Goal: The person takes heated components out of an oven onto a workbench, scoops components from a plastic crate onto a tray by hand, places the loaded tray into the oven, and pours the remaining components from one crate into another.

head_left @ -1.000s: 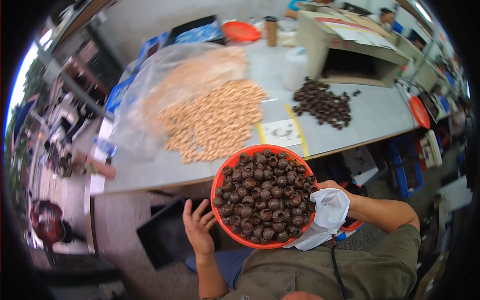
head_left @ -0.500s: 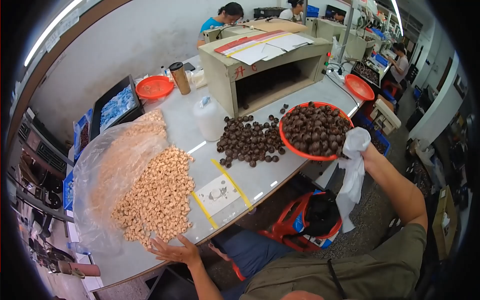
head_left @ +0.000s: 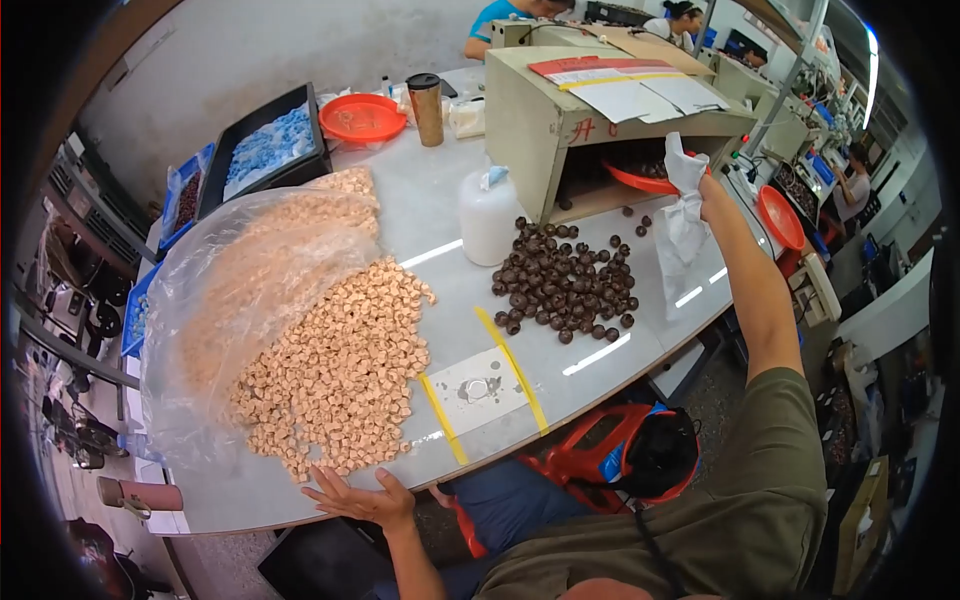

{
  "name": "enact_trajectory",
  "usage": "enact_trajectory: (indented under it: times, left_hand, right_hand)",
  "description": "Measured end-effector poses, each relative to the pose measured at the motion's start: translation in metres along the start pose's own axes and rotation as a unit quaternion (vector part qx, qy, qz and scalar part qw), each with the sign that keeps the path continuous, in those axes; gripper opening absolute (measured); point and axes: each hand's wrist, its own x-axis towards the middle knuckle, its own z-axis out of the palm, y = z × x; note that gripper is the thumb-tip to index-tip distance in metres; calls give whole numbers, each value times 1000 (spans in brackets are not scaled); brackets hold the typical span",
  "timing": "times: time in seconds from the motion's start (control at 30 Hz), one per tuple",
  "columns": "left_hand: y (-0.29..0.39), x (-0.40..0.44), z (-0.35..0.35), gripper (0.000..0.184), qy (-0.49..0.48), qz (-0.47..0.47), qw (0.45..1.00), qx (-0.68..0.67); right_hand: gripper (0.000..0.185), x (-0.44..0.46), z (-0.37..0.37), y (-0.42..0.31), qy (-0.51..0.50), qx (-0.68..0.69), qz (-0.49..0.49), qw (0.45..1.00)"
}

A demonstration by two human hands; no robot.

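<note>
My right hand grips the rim of a red plastic basin, with a white cloth hanging from the same hand. The basin holds dark brown round pieces and sits partly inside a beige box open at the front; its far side is hidden. More brown round pieces lie loose on the table before the box. At the table's near edge, my left hand is open, palm up with fingers spread, beside a heap of small tan pieces spilling from a clear plastic bag.
A white bottle stands left of the box, with a brown tumbler and another red basin behind. Yellow tape borders a white card. A black tray holds blue material. Other people sit at the back.
My right hand has carried the filled red basin from the table's right edge forward into the box opening. The view has shifted; my left hand stays open by the tan heap.
</note>
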Motion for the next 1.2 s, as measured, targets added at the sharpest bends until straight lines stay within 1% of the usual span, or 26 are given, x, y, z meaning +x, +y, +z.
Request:
enact_trajectory:
  times: [0.03, 0.07, 0.3, 0.4, 0.43, 0.53, 0.57, 0.67, 0.7, 0.73, 0.8, 0.83, 0.9, 1.03, 1.13, 1.17, 1.2]
  left_hand:
    - [1, 1, 1, 76, -2, -1, 1000, 6]
    - [1, 0, 1, 76, 0, 2, 1000, 5]
    - [-5, -2, 4, 73, -2, 20, 1000, 9]
    - [-5, -2, 3, 72, -4, 25, 1000, 18]
    - [-5, -2, 3, 72, -4, 24, 999, 21]
    - [-8, -3, 6, 70, -5, 30, 999, 27]
    - [-5, -1, 4, 65, 0, 24, 1000, 18]
    - [-7, -2, 4, 71, -12, 15, 1000, 18]
    - [-6, -4, 5, 71, -8, 9, 1000, 15]
    - [-6, -3, 6, 71, -6, 8, 1000, 15]
    - [-8, -1, 4, 71, -6, 5, 1000, 17]
    - [-7, -1, 4, 70, -8, 2, 1000, 15]
    - [-5, 0, 3, 70, -10, 1, 1000, 10]
    - [-5, -3, 5, 70, -15, 3, 1000, 16]
    - [-4, -1, 3, 69, -13, 1, 1000, 18]
    - [-3, -1, 3, 68, -11, 3, 1000, 15]
    - [-3, -1, 2, 67, -9, 5, 1000, 11]
  right_hand:
    - [18, -5, -3, -2, -30, 10, 14, 999]
    - [18, -15, -6, -7, -32, 3, 15, 999]
    - [20, -133, -47, -36, 46, -166, -23, 985]
    - [22, -167, -67, -45, 60, -195, -21, 979]
    - [21, -165, -84, -48, 27, -199, -9, 980]
    - [19, -171, -71, -50, 95, -205, -17, 974]
    - [18, -164, -55, -52, 82, -233, -19, 969]
    - [16, -118, 36, -55, 32, -316, -16, 948]
    - [17, -116, 70, -53, 21, -287, -28, 957]
    - [25, -61, 69, -41, 70, -354, -25, 932]
    - [32, -125, 112, -35, 128, -450, -64, 882]
    - [33, -123, 105, -30, 122, -437, -60, 889]
    - [37, -108, 65, -31, 116, -413, -53, 902]
    - [35, -122, 21, -49, 112, -420, -28, 900]
    - [43, -134, 16, -52, 86, -409, -38, 908]
    - [39, -136, 21, -50, 99, -425, -37, 899]
    - [39, -138, 26, -48, 116, -443, -40, 888]
